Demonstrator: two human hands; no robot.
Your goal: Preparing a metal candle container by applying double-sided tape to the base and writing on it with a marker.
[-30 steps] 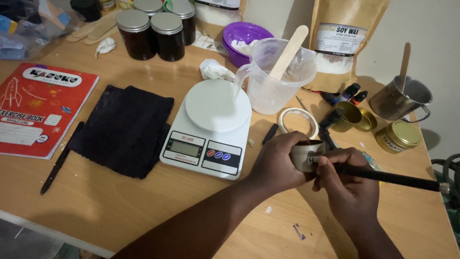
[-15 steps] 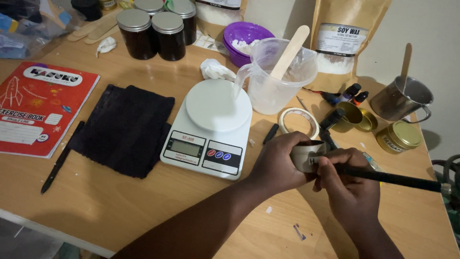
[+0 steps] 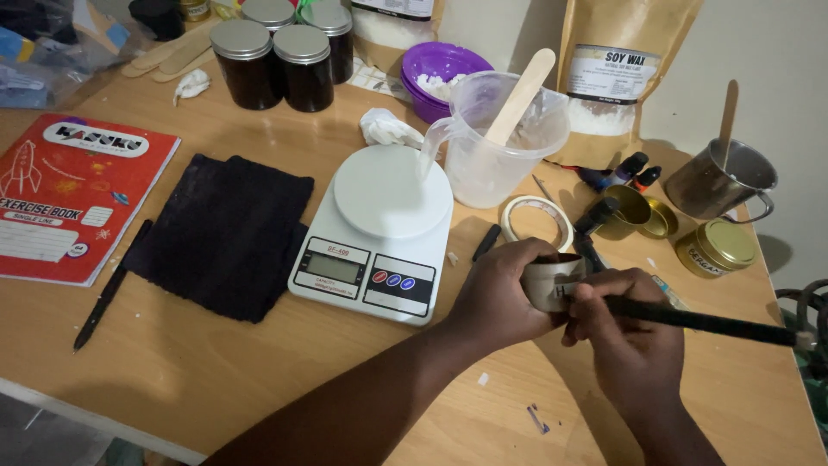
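My right hand [image 3: 634,332] pinches a black pen [image 3: 699,319] lying nearly level, its long axis running rightward, tip against a small tin [image 3: 550,283]. My left hand [image 3: 500,293] wraps the tin, held above the desk [image 3: 259,371]. Just beyond lie a tape roll [image 3: 536,220] and white scale [image 3: 379,229]; farther back stands a plastic jug [image 3: 504,142].

Glossy white plastic scale [image 3: 379,233]; matt black cloth [image 3: 220,233].
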